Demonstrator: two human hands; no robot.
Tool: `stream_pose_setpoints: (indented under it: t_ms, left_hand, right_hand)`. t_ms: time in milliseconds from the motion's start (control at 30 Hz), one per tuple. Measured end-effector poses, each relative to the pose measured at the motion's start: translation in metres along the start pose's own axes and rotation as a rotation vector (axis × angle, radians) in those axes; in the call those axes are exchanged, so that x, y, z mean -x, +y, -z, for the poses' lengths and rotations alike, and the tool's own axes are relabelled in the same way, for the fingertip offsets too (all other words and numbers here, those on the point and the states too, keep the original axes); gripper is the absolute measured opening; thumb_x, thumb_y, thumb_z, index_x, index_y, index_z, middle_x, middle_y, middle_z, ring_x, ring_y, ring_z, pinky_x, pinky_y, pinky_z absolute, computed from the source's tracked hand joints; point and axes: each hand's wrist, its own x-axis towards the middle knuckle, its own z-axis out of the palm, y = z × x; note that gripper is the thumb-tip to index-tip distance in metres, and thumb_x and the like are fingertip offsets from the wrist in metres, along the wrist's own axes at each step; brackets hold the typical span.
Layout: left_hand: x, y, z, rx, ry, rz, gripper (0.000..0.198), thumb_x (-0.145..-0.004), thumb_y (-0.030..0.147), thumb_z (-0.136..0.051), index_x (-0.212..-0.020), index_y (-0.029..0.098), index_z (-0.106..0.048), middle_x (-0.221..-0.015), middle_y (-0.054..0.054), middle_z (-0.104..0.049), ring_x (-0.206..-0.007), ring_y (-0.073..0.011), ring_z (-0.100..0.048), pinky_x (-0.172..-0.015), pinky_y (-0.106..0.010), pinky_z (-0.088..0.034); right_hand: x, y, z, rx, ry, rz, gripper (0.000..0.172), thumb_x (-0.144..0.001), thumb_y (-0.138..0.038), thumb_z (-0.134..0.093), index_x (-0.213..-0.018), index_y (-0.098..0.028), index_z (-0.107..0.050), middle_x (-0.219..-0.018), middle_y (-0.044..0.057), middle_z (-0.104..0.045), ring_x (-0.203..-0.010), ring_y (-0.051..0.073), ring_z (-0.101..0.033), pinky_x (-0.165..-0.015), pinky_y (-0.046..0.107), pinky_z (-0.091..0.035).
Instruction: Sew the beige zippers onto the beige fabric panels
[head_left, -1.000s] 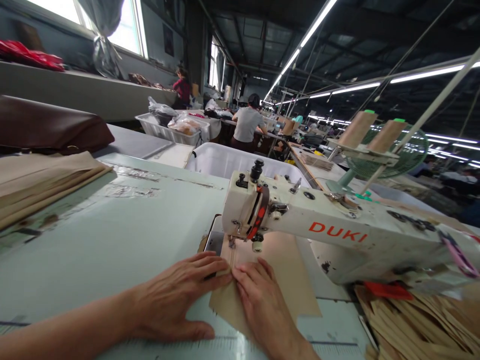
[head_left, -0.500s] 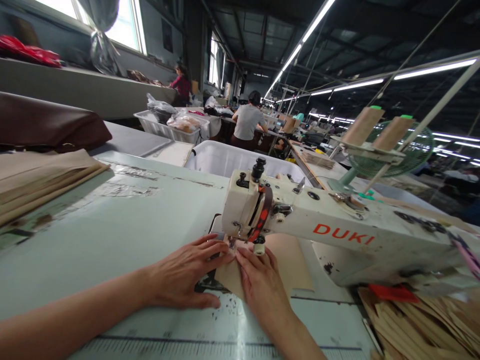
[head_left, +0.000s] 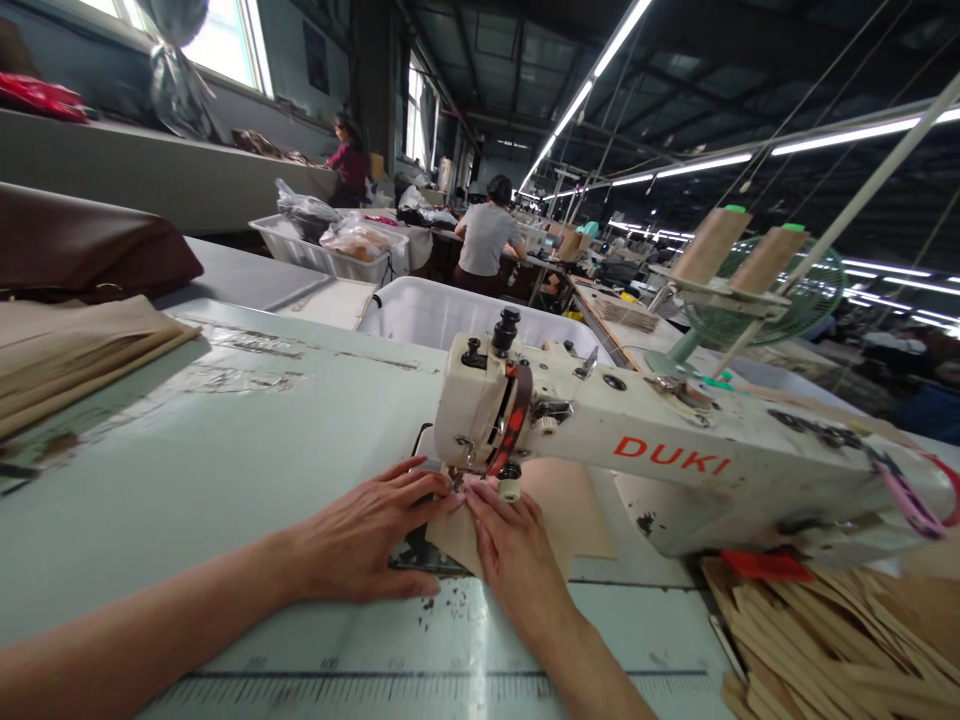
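The left hand (head_left: pixel 367 545) lies flat, fingers spread, pressing the tan fabric piece (head_left: pixel 570 505) onto the table (head_left: pixel 225 470). Just beside it, the right hand (head_left: pixel 517 560) also rests open-palmed on the fabric, its fingertips by the needle. Behind both, the fabric passes under the head of the sewing machine (head_left: pixel 660 455).

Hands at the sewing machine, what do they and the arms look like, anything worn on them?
Both are bare: no gloves, and no rings, watch or bracelet show on the left hand or the right hand. The forearms are uncovered as far as the picture's edge, with no sleeve or cuff in view. The fingernails look short and unpainted.
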Motion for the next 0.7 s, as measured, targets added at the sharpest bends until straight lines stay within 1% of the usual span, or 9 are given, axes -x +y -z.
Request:
stream_pose_setpoints:
  t_ms: [167, 367, 467, 600, 700]
  left_hand:
    - [0.0, -0.002, -0.003, 0.0, 0.036, -0.001, 0.079, -0.083, 0.064, -0.062, -0.149, 0.027, -0.039, -0.13, -0.01, -0.056, -0.127, -0.0311, -0.052, -0.121, -0.049, -0.021]
    - [-0.001, -0.002, -0.003, -0.026, 0.004, 0.011, 0.081, -0.084, 0.066, -0.059, -0.151, 0.026, -0.036, -0.131, -0.012, -0.055, -0.128, -0.0304, -0.05, -0.122, -0.049, -0.019]
    - [-0.001, -0.002, -0.002, -0.035, 0.009, 0.002, 0.08, -0.084, 0.066, -0.06, -0.15, 0.026, -0.036, -0.132, -0.011, -0.055, -0.128, -0.0311, -0.051, -0.122, -0.05, -0.018]
    - [0.001, -0.005, -0.004, -0.051, 0.022, -0.023, 0.078, -0.086, 0.062, -0.06, -0.151, 0.027, -0.035, -0.137, -0.011, -0.054, -0.128, -0.0313, -0.051, -0.122, -0.05, -0.018]
    - [0.001, -0.007, -0.005, -0.073, 0.01, -0.031, 0.076, -0.088, 0.061, -0.059, -0.152, 0.027, -0.034, -0.138, -0.011, -0.053, -0.13, -0.03, -0.049, -0.122, -0.048, -0.017]
  right_hand:
    - [0.001, 0.002, -0.005, 0.018, 0.026, 0.019, 0.049, -0.098, -0.013, -0.04, -0.145, -0.026, -0.047, -0.142, 0.003, -0.055, -0.132, 0.022, -0.048, -0.114, 0.046, -0.033]
    - [0.0, 0.002, -0.006, 0.019, 0.02, 0.017, 0.048, -0.098, -0.013, -0.039, -0.144, -0.025, -0.048, -0.142, 0.002, -0.055, -0.133, 0.022, -0.047, -0.115, 0.045, -0.032]
    - [0.0, -0.002, -0.004, 0.029, 0.017, 0.006, 0.047, -0.098, -0.014, -0.04, -0.143, -0.024, -0.05, -0.14, 0.003, -0.057, -0.132, 0.022, -0.048, -0.114, 0.045, -0.032]
    - [0.0, -0.004, 0.006, 0.056, 0.001, 0.003, 0.044, -0.099, -0.017, -0.041, -0.142, -0.024, -0.05, -0.139, 0.004, -0.057, -0.128, 0.022, -0.05, -0.113, 0.044, -0.032]
    - [-0.013, 0.003, 0.02, 0.099, -0.052, 0.073, 0.039, -0.1, -0.022, -0.044, -0.138, -0.026, -0.054, -0.133, 0.003, -0.062, -0.122, 0.02, -0.054, -0.107, 0.037, -0.039]
